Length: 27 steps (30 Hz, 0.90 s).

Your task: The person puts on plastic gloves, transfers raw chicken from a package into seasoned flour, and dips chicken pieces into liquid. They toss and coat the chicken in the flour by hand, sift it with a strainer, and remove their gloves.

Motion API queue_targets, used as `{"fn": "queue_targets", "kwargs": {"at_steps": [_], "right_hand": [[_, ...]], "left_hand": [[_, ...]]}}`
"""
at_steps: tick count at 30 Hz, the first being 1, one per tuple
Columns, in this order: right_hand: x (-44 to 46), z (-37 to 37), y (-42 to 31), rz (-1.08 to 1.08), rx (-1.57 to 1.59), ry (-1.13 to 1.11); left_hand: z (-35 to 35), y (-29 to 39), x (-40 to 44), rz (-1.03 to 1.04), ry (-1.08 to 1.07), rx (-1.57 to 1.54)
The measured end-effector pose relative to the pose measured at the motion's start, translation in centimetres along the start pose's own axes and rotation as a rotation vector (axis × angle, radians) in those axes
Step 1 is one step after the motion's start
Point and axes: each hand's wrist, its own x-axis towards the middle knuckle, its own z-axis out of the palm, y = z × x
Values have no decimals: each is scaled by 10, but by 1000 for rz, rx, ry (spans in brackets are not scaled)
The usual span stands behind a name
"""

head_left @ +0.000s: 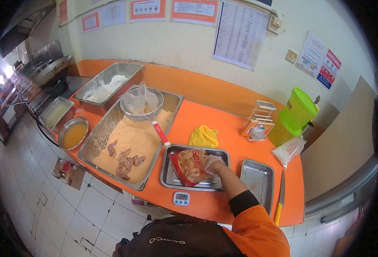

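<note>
My right hand (215, 165), in a clear plastic glove, is at the right side of a red-printed plastic bag (191, 167). Its fingers are closed against the bag's edge. The bag holds what looks like pieces of meat and lies in a metal tray (166, 182). My left hand is not in view. To the left, several raw chicken pieces (126, 164) lie on orange-tinted flour (133, 132) in a large metal pan (82, 150). A strainer (124, 112) with a clear plastic bag in it rests at that pan's back, its red handle (160, 133) pointing toward the tray.
A white timer (181, 198) sits before the tray. Right of it are another metal tray (271, 184) and a yellow-handled knife (279, 205). Behind lie a yellow cloth (203, 136) and green containers (301, 105). A bowl of orange liquid (74, 133) stands at left.
</note>
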Motion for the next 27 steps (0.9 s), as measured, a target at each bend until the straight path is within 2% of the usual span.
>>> {"fn": "queue_targets", "kwargs": {"at_steps": [2, 4, 5, 6, 8, 10, 14, 16, 18, 20, 23, 27], "right_hand": [[19, 23, 7, 57, 206, 38], [42, 57, 38, -92, 76, 81], [37, 52, 44, -64, 167, 63], [23, 33, 41, -36, 258, 47], [-28, -21, 37, 235, 759, -64], [-42, -27, 41, 281, 836, -22], [-20, -3, 55, 166, 682, 169], [-34, -19, 54, -44, 1031, 58], [-47, -46, 46, -98, 832, 18], [-50, -79, 29, 12, 92, 47], [-9, -24, 27, 244, 38, 72], [32, 30, 39, 294, 20, 81]], "left_hand": [[-1, 0, 1, 0, 1, 8], [-5, 2, 2, 2, 4, 4], [-5, 2, 2, 1, 3, 0], [-3, 1, 2, 2, 5, 2], [-1, 0, 3, 0, 1, -5], [1, -2, 4, -3, -1, -4], [4, -3, 3, -8, -7, 2], [1, -2, 5, -10, -6, 5], [0, -1, 6, -13, -9, 20], [-2, 0, 8, -12, -8, 23], [-4, 1, 10, 5, 0, 34], [0, -7, 15, 38, 17, 60]]}}
